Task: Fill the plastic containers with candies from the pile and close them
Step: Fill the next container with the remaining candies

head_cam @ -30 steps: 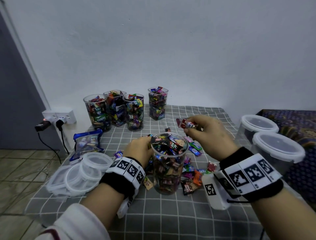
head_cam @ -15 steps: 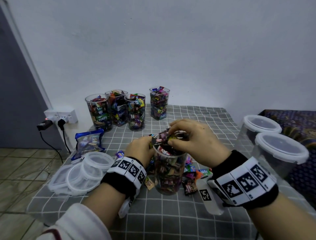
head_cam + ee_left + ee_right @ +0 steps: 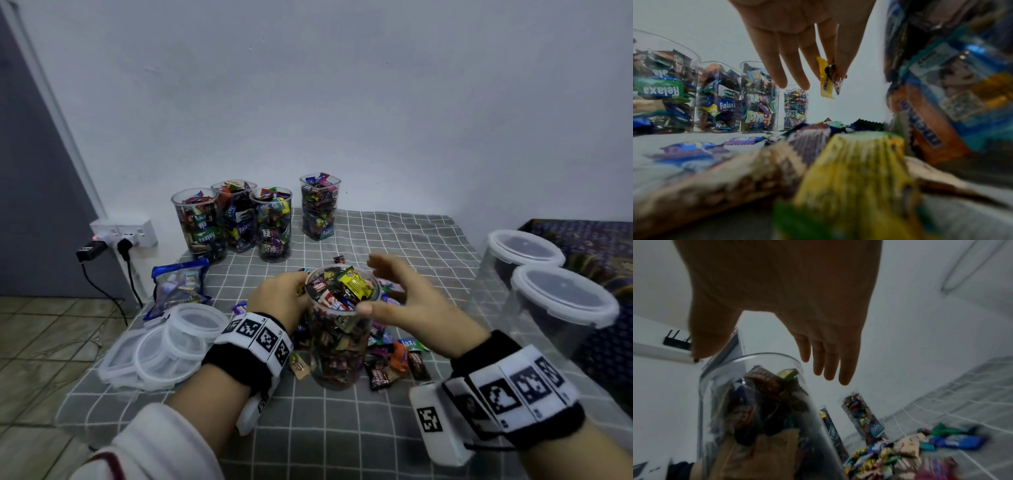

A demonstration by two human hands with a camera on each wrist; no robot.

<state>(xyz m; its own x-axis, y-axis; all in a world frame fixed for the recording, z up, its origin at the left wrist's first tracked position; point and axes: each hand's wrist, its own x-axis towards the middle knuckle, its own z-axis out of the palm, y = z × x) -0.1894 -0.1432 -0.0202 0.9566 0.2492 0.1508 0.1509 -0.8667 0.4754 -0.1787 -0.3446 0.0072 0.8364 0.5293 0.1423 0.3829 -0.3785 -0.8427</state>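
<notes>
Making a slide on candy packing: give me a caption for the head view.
Open right hand beside a candy-filled jar, left hand behind it.

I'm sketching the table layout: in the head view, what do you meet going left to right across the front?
Stack of lids → left hand → open jar of candies → right hand → two lidded tubs.

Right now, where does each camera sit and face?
Head: on the head, facing forward and down at the table; left hand, right hand show.
Left wrist: low, facing the filled containers; fingers pinch a yellow candy.
Right wrist: facing along the open right hand, past the open container.
Shared: head and right wrist both show the open container.
</notes>
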